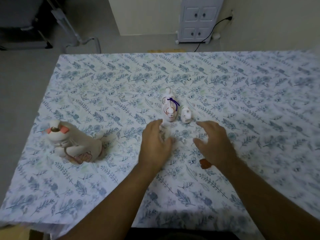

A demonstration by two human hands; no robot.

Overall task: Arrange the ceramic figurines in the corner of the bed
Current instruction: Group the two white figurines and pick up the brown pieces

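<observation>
Figurines: three white ceramic ones on the bed [242,87], all resting on the leaf-patterned sheet.
Large figurine [74,142]: alone toward the bed's left side, well apart from the other two; pink patches on its head, a pink shell-like mark on its body.
Middle figurine [169,107]: near the bed's centre, a purple cord tied round it.
Small figurine [186,114]: just beside the middle one, on its right.
Small orange-brown object [205,164]: one, lying on the sheet just beside the right wrist; what it is cannot be told.
Left hand [155,141]: palm down, fingers loosely spread and empty, fingertips close to the base of the middle figurine; whether they touch is blurred.
Right hand [214,141]: palm down, fingers apart and empty, hovering near the small figurine, not touching it.
Arms: both forearms reach forward from the near edge, roughly side by side.
Background: one white cabinet [199,19] on the floor beyond the bed, one black cable [207,36] running beside it.
</observation>
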